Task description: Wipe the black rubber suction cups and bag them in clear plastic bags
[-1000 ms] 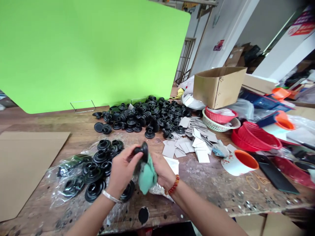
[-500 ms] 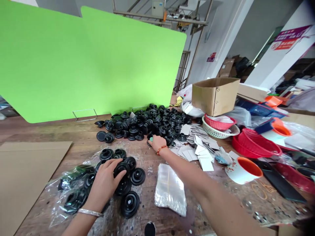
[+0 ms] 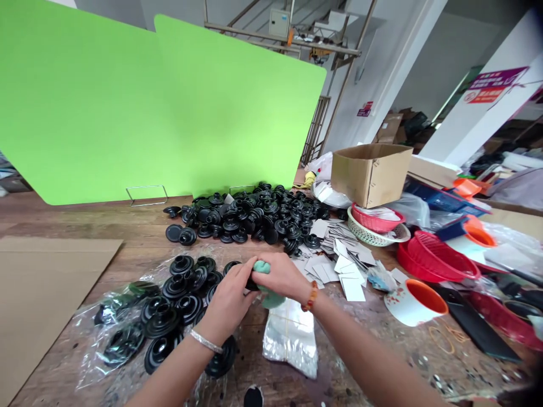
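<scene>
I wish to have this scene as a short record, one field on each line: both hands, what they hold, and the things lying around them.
Left hand: holds a black part, mostly hidden
Right hand: holds a green cloth against the part
Near group: black round pieces, with clear plastic among them
Back pile: many more black pieces, before a green panel
Right of pile: scattered pale cards
Below right hand: clear bags
Far right: white cup, orange inside
</scene>
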Demonstrator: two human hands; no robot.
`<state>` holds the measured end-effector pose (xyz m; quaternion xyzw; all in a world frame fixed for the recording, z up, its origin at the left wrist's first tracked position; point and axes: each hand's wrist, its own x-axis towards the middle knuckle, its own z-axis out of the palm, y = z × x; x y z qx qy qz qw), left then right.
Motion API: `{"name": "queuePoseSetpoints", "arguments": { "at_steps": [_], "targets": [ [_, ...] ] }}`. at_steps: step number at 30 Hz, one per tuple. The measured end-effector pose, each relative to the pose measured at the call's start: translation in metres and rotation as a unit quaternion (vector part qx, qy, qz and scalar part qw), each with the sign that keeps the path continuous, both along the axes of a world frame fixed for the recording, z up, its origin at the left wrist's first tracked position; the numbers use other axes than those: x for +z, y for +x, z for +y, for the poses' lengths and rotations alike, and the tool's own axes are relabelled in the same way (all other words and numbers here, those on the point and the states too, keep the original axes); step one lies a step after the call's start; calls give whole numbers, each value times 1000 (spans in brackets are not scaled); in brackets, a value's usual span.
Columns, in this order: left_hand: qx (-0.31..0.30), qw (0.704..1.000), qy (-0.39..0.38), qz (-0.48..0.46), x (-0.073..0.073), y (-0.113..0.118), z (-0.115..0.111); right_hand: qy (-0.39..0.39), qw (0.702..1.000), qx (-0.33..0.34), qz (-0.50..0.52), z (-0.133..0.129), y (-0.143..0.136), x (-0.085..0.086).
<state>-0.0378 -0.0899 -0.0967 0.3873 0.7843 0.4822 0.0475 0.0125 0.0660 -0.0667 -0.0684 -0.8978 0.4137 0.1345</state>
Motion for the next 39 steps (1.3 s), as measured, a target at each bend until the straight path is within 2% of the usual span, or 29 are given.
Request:
{"name": "queuePoseSetpoints", "arguments": {
  "at_steps": [2, 3, 4, 6, 7, 9, 10, 12, 14, 16, 17, 18, 19, 20, 22, 23, 24, 25, 27, 29, 31, 35, 39],
  "targets": [
    [33, 987, 84, -136, -2, 9, 1, -80, 993, -53, 70, -9, 20, 4],
    [50, 962, 137, -233, -3, 14, 2, -107, 986, -77, 106, -15, 29, 2],
    [62, 924, 185, -330, -3, 20, 3, -113, 980, -84, 138, -20, 37, -2],
    [66, 844, 248, -470, -5, 32, 8, -66, 980, -28, 184, -32, 50, -15],
    [64, 822, 263, -500, -5, 38, 11, -38, 979, -1, 201, -36, 54, -23],
    [56, 810, 275, -515, -4, 49, 16, -30, 974, 6, 224, -39, 53, -37],
    [52, 802, 281, -525, -2, 52, 17, -64, 973, -17, 222, -39, 50, -42],
    [38, 784, 291, -547, 2, 57, 19, -197, 959, -85, 188, -37, 40, -47],
    [31, 787, 295, -541, 5, 60, 18, -358, 912, -149, 132, -38, 31, -49],
    [49, 832, 274, -480, 7, 61, 16, -489, 848, -180, 95, -45, 27, -49],
    [65, 861, 252, -437, 7, 60, 15, -525, 827, -180, 87, -48, 27, -49],
    [77, 887, 226, -396, 6, 57, 14, -536, 822, -173, 82, -50, 27, -49],
    [80, 907, 201, -362, 6, 52, 12, -516, 838, -163, 76, -50, 28, -48],
    [72, 922, 178, -335, 5, 45, 10, -456, 874, -153, 64, -46, 28, -48],
    [39, 951, 134, -277, 3, 23, 4, -268, 954, -137, 15, -28, 24, -46],
    [31, 972, 95, -214, 1, 10, 1, -172, 976, -134, -16, -13, 21, -45],
    [75, 989, 52, -116, 0, -5, -2, -97, 985, -139, -43, 4, 17, -44],
    [125, 992, 0, -16, -3, -19, -5, -60, 984, -155, -58, 23, 13, -43],
    [158, 987, -24, 25, -9, -45, -10, 0, 976, -202, -81, 59, 4, -42],
    [155, 986, -41, 36, -16, -61, -13, 55, 962, -238, -119, 90, -5, -44],
    [134, 989, -55, 37, -23, -68, -14, 94, 950, -246, -169, 110, -11, -48],
    [104, 993, -50, 21, -24, -67, -8, 139, 935, -223, -239, 128, -20, -57],
    [83, 996, -8, -41, -14, -60, 20, 183, 933, -207, -230, 124, -22, -51]
  ]
}}
